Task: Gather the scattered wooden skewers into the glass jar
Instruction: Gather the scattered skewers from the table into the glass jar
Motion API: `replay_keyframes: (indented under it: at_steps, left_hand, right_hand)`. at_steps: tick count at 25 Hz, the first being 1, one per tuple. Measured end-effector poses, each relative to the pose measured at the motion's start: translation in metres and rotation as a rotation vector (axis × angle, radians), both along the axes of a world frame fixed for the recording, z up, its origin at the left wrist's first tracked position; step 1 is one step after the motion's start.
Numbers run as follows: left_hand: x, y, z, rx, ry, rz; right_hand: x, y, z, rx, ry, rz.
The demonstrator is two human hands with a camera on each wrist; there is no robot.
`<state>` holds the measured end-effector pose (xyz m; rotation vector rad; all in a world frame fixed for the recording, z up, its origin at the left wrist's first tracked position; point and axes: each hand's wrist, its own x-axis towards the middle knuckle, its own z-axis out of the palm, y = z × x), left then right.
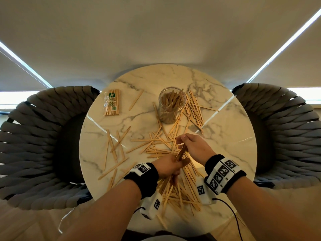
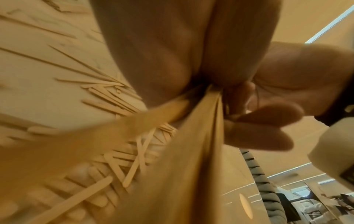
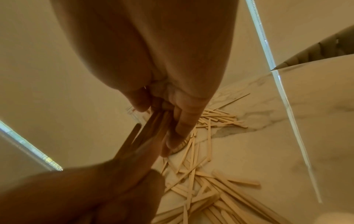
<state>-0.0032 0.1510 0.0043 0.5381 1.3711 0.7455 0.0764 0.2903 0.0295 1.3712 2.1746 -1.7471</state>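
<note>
Flat wooden skewers (image 1: 156,145) lie scattered over the round marble table (image 1: 225,136). Behind them stands a glass jar (image 1: 171,105), partly filled with skewers. Both hands hold one bundle of skewers (image 1: 181,153) above the pile in front of the jar. My left hand (image 1: 171,166) grips its lower end, seen close up as a blurred bundle (image 2: 182,159) in the left wrist view. My right hand (image 1: 187,142) pinches the upper end, and its fingers (image 3: 184,121) curl round the bundle (image 3: 145,136) in the right wrist view.
A packet of skewers (image 1: 112,105) in clear wrap lies at the back left of the table. Woven grey chairs stand to the left (image 1: 34,145) and right (image 1: 286,136). More skewers (image 1: 182,192) lie heaped near the front edge, under my wrists.
</note>
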Motion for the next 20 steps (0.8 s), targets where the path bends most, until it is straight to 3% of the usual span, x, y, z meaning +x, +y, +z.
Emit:
replay_keyframes:
  at_steps: [3, 11, 14, 16, 18, 20]
  left_hand:
    - [-0.001, 0.007, 0.002, 0.037, 0.003, 0.1]
    - [-0.004, 0.02, 0.008, -0.017, -0.08, 0.406]
    - [-0.012, 0.026, 0.024, 0.066, -0.229, 0.655]
    - [-0.023, 0.029, 0.036, 0.171, -0.365, 0.861]
    - [-0.032, 0.034, 0.044, 0.261, -0.439, 1.03]
    - [-0.037, 0.041, 0.05, 0.283, -0.494, 1.135]
  right_hand:
    - [-0.001, -0.005, 0.004, 0.071, -0.01, -0.039]
    - [-0.005, -0.015, 0.018, -0.068, 0.125, 0.043]
    - [0.0, -0.017, 0.004, -0.176, 0.191, -0.231]
    - [0.011, -0.023, -0.008, -0.247, 0.045, -0.275]
    - [0.021, -0.033, -0.013, -0.375, -0.135, -0.19]
    - [0.024, -0.041, -0.01, -0.57, -0.16, -0.148]
